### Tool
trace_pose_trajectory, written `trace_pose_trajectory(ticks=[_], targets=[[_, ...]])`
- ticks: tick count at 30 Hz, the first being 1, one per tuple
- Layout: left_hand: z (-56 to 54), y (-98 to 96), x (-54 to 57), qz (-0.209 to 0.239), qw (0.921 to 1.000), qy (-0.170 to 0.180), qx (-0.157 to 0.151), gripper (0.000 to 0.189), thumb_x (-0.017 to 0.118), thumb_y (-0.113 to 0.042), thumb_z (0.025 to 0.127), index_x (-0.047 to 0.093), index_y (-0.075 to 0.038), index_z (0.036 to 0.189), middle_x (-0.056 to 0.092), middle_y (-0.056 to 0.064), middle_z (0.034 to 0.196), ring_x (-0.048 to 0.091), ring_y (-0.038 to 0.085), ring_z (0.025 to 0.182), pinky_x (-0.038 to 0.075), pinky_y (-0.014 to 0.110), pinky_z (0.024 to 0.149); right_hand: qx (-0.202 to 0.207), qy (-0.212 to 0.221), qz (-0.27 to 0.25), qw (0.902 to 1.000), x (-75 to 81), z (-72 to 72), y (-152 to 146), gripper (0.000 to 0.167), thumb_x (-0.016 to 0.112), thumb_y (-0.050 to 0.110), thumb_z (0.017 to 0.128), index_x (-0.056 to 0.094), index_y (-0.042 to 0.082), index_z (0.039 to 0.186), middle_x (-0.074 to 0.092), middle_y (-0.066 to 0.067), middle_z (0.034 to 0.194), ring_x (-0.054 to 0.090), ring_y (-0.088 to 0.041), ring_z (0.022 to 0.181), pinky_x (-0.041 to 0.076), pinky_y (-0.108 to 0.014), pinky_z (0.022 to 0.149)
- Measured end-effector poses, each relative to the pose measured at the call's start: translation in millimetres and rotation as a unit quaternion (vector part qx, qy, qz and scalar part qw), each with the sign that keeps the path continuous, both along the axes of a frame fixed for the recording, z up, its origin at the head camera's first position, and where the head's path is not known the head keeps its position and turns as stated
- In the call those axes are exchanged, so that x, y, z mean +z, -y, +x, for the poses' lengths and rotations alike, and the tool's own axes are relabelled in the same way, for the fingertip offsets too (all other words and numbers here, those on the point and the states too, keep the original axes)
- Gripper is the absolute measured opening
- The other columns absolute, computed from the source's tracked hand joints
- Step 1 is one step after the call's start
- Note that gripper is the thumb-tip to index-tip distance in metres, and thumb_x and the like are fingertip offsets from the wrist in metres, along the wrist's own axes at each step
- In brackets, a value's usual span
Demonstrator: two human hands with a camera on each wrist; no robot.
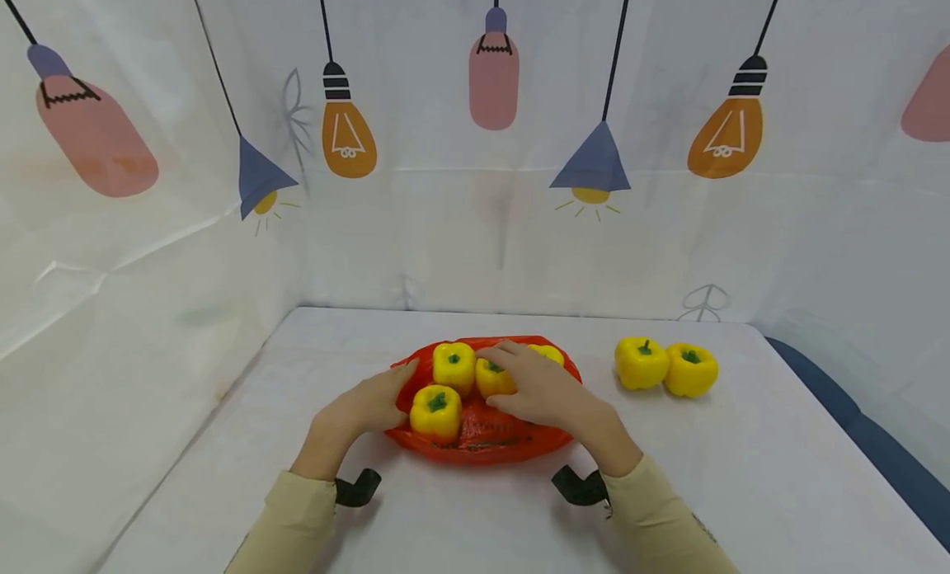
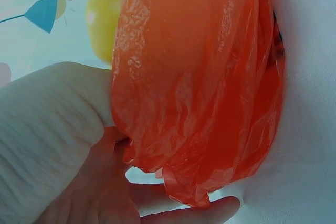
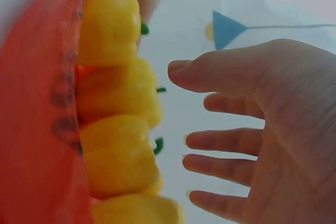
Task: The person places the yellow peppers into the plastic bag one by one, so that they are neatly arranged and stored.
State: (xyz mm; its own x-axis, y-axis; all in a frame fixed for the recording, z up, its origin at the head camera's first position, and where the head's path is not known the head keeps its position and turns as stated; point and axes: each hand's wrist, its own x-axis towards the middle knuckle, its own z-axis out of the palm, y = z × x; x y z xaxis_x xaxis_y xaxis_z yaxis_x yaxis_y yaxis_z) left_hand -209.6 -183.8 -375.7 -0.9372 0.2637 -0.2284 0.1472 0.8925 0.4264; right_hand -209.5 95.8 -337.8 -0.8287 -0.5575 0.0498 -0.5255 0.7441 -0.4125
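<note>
Head: left hand (image 1: pixel 371 402) touches red bag (image 1: pixel 512 444); right hand (image 1: pixel 543 388) above peppers (image 1: pixel 436 417).

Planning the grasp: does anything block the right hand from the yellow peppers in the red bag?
Nothing visible: the right wrist view shows open space between the right hand and the yellow peppers in the red bag.

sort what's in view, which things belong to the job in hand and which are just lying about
In the job:
red bag
peppers in it
left hand, at its rim
right hand, over those peppers
probably the two loose peppers, outside the bag

Just about:
table
printed wall sheet
blue thing at right, unclear what
</note>
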Motion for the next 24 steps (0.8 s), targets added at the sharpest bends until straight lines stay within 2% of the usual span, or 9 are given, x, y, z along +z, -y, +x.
trace_pose_trajectory(ticks=[8,14,24], targets=[[0.7,0.7,0.9,-0.001,1.0,-0.002,0.0,0.082,0.07,-0.015,0.084,0.032,-0.008,0.156,0.04,0.01,0.158,0.04,0.032,0.144,0.033,0.057,0.118,-0.059,-0.009,0.009,0.9982,2.4,-18.2,-28,0.064,0.069,0.03,0.089,0.046,0.024,0.148,0.048,-0.005,0.149,0.048,-0.029,0.135,0.046,-0.055,0.109],[0.7,-0.1,1.7,0.0,1.0,-0.003,0.002,0.081,0.069,-0.014,0.084,0.032,-0.008,0.155,0.04,0.01,0.158,0.038,0.033,0.145,0.032,0.057,0.119,-0.081,-0.017,0.005,0.9966,6.5,-28.5,-55,0.065,0.069,0.027,0.088,0.045,0.019,0.149,0.046,-0.012,0.15,0.046,-0.036,0.136,0.044,-0.059,0.108],[-0.5,0.9,-1.0,-0.001,1.0,-0.004,-0.002,0.081,0.069,-0.013,0.084,0.032,-0.007,0.155,0.04,0.011,0.158,0.039,0.033,0.145,0.032,0.056,0.119,-0.122,-0.012,-0.012,0.9924,3.7,-40.0,-88,0.063,0.065,0.021,0.09,0.044,0.014,0.149,0.044,-0.016,0.151,0.041,-0.041,0.138,0.039,-0.064,0.11]])
